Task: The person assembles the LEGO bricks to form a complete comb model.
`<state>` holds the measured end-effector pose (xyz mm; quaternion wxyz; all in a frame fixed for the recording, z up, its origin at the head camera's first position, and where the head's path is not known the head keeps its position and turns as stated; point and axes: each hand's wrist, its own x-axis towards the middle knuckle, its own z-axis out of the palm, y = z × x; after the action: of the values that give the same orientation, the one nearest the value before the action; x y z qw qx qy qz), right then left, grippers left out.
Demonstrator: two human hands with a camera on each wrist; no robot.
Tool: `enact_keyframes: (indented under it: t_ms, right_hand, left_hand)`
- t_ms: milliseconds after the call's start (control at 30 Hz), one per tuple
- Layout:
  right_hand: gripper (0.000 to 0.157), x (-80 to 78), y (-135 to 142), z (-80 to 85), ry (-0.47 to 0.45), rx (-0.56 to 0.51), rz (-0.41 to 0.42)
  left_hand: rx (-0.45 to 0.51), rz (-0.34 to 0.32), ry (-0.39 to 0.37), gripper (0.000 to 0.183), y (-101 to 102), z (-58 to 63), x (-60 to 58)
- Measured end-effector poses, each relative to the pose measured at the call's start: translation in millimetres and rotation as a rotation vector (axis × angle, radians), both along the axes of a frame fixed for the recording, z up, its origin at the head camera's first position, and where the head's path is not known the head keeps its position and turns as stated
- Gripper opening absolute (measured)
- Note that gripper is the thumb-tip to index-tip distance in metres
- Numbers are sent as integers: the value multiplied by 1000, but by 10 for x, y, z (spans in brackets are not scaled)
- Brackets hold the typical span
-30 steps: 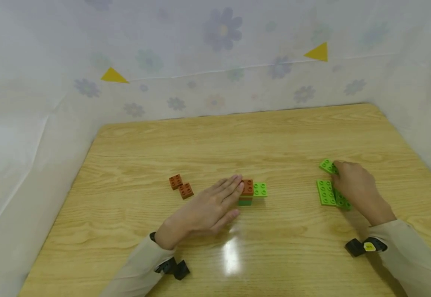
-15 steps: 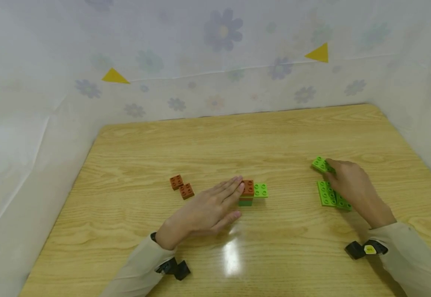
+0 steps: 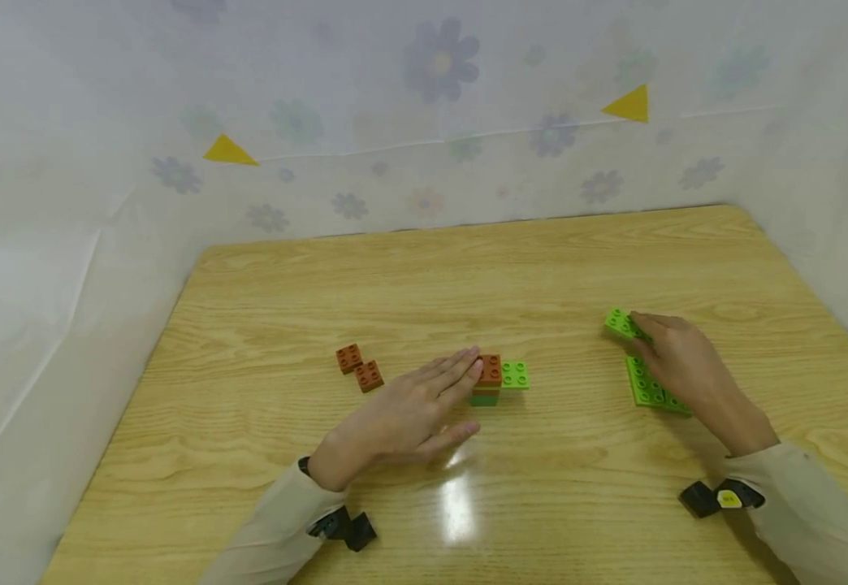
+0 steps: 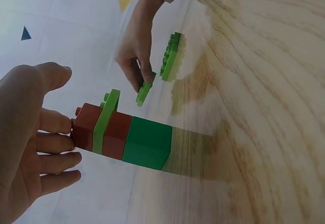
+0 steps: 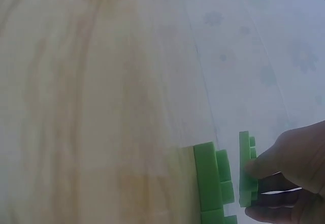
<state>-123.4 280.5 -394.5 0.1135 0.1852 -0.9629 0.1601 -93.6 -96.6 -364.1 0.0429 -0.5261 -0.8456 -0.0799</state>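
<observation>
My left hand [image 3: 409, 406] lies with straight fingers against the top of a small brick stack in the middle of the table. In the left wrist view this stack has a dark green brick [image 4: 148, 142] at its base, then a reddish-brown brick [image 4: 116, 135], a light green plate [image 4: 106, 122] and another reddish-brown brick [image 4: 85, 126] on top. The light green plate juts out to the right in the head view. At the right, my right hand [image 3: 690, 366] pinches a light green building-block plate [image 3: 618, 322] between thumb and fingers, studs partly covered.
Two more light green plates [image 3: 642, 385] lie side by side under my right hand, partly hidden by it. Two reddish-brown bricks [image 3: 369, 375] sit left of the stack. A white flowered sheet [image 3: 424, 179] stands up behind the wooden table [image 3: 395, 284].
My right hand has shifted left with the light green plate, which now sits beyond the left edge of the two lying plates. The left hand stays on the stack.
</observation>
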Motion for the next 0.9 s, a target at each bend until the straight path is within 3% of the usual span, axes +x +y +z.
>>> enact_keyframes:
  t_ms: [700, 900]
  right_hand:
    - [45, 46, -193, 15, 63, -38, 75]
    - [45, 46, -228, 19, 78, -33, 84]
  left_hand:
    - [22, -1, 27, 67, 10, -12, -5]
    - [-35, 9, 26, 72, 15, 12, 2]
